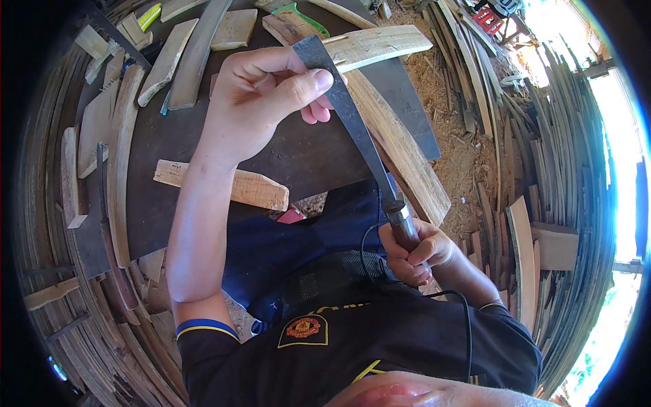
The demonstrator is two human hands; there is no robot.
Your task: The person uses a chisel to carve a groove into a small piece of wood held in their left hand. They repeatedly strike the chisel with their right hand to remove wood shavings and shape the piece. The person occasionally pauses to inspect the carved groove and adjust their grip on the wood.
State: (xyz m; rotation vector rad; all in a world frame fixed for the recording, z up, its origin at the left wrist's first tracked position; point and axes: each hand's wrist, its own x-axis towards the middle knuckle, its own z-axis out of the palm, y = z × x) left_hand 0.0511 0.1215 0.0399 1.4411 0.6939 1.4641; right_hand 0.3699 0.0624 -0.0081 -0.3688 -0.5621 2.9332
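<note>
Before my chest a machete (352, 122) slants from upper left to lower right. Its long dark blade widens toward a square end, and a metal ferrule joins it to a wooden handle. My left hand (274, 95) pinches the blade near that end, thumb on the upper face. Around the handle, the fingers of my right hand (422, 254) are wrapped. Behind the blade lie a long wooden board (407, 156) and a shorter pale curved piece (383, 47). A notched wood block (261, 190) rests beyond my lap, partly hidden by my left forearm.
A dark tabletop (305, 149) carries several cut wood pieces (169, 61). At its far edge lies a green-handled tool (315, 22). On the left are a dark toothed blade (119, 37) and a long wooden-handled tool (122, 281). Stacked planks (569, 149) line the right side.
</note>
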